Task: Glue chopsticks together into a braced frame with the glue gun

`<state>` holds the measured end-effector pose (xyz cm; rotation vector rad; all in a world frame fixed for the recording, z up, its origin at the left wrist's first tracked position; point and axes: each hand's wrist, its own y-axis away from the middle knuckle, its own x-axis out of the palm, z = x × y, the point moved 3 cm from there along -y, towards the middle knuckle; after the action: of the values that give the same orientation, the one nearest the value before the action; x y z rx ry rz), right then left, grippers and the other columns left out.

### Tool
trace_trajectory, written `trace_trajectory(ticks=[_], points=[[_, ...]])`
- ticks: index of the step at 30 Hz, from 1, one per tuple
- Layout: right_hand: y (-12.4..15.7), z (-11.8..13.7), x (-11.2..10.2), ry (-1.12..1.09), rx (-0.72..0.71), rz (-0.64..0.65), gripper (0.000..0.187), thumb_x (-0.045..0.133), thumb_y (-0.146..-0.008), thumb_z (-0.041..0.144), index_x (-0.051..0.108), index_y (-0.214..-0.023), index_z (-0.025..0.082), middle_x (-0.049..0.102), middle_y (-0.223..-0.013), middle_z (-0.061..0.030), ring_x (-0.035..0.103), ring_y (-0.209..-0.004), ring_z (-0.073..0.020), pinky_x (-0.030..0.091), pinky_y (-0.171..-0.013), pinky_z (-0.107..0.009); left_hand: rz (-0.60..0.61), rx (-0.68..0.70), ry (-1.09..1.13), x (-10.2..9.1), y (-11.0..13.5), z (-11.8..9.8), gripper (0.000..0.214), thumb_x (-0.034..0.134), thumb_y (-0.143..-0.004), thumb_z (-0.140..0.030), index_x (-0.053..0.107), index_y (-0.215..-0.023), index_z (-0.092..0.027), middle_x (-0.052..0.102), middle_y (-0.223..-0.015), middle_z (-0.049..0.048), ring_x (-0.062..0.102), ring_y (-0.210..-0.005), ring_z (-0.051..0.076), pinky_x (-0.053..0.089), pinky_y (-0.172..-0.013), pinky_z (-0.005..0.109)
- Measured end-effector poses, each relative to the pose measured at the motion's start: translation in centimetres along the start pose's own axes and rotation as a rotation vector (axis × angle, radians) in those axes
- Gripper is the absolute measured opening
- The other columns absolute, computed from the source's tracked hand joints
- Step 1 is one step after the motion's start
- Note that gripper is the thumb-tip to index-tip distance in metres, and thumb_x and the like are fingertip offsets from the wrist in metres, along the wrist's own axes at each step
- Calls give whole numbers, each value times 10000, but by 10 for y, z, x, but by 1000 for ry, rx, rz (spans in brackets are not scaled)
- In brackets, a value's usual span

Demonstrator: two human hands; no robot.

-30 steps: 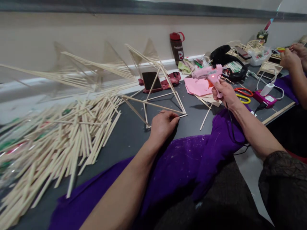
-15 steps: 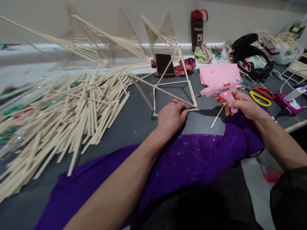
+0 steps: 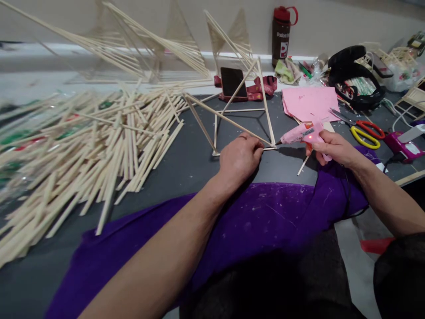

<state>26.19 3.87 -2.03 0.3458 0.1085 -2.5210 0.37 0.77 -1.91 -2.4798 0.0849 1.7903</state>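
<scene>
A small frame of thin wooden sticks (image 3: 237, 110) stands on the dark grey table (image 3: 186, 168). My left hand (image 3: 241, 156) is closed on the frame's near bottom stick, pinching it by the right corner. My right hand (image 3: 334, 148) grips a pink glue gun (image 3: 300, 133) with a red light lit. Its nozzle points left and touches the frame's near right corner, just beside my left fingertips. A loose stick (image 3: 303, 165) lies under the gun.
A big heap of loose sticks (image 3: 86, 146) covers the table's left. Larger stick structures (image 3: 139, 53) stand at the back. A phone (image 3: 233, 81), bottle (image 3: 281, 30), pink paper (image 3: 309, 103), scissors (image 3: 365, 131) and black headset (image 3: 355, 71) lie beyond. Purple cloth (image 3: 259, 221) drapes over my lap.
My right hand has brought the glue gun down from mid-air and leftward until its nozzle meets the frame's corner. My left hand has stayed on the frame's near stick.
</scene>
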Motion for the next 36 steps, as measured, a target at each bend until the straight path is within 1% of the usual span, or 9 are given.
trace_trajectory(ticks=[4, 8, 13, 16, 20, 24, 27, 36], points=[[0, -5, 0, 42, 18, -6, 392, 755, -907, 550, 654, -939, 172, 742, -801, -32, 561, -457, -70, 384, -421, -228, -1, 14, 20, 0, -1, 1, 323, 550, -999, -233, 829, -1158, -197, 770, -1244, 132, 712, -1108, 302, 565, -897, 401], [0, -7, 0, 72, 25, -14, 426, 739, -907, 600, 649, -900, 184, 660, -644, 16, 543, -432, -79, 371, -417, -223, -5, 27, 49, 1, -2, 2, 333, 556, -1000, -234, 836, -1175, -198, 772, -1245, 133, 713, -1120, 305, 570, -906, 406], [1, -6, 2, 117, 6, -14, 406, 723, -923, 581, 618, -868, 193, 594, -580, 48, 528, -430, -76, 369, -429, -219, 4, -3, 55, 1, -1, 1, 335, 570, -1004, -214, 842, -1199, -213, 783, -1231, 113, 711, -1148, 304, 563, -928, 400], [0, -4, 4, 141, -27, 7, 367, 703, -945, 540, 603, -881, 192, 574, -589, 58, 512, -437, -69, 367, -437, -218, 1, 12, 62, 1, -1, 1, 332, 576, -1005, -210, 845, -1198, -229, 788, -1217, 101, 714, -1136, 287, 562, -938, 386], [0, -4, 5, 167, -58, 25, 320, 675, -962, 503, 580, -927, 200, 587, -632, 56, 507, -452, -70, 365, -444, -222, -10, 28, 71, 3, -2, 4, 327, 585, -1003, -214, 845, -1201, -222, 792, -1195, 104, 714, -1121, 286, 563, -931, 390], [-1, -6, 5, 232, -34, 8, 272, 662, -956, 468, 582, -967, 208, 569, -560, 70, 503, -451, -91, 355, -454, -229, -25, 23, 71, 4, -3, 6, 326, 589, -997, -222, 850, -1190, -254, 793, -1170, 95, 714, -1093, 283, 561, -888, 384], [0, -6, 5, 240, -35, 2, 243, 657, -951, 449, 577, -972, 221, 560, -537, 78, 494, -445, -99, 342, -451, -233, -14, 19, 76, 4, -3, 6, 328, 586, -998, -227, 849, -1190, -260, 789, -1176, 90, 710, -1102, 282, 552, -882, 378], [0, -4, 5, 203, -58, -11, 299, 661, -948, 491, 590, -889, 206, 579, -612, 53, 513, -438, -83, 361, -438, -237, 3, 6, 83, 1, -3, 4, 327, 578, -1005, -227, 843, -1198, -226, 772, -1231, 108, 710, -1114, 282, 556, -898, 381]])
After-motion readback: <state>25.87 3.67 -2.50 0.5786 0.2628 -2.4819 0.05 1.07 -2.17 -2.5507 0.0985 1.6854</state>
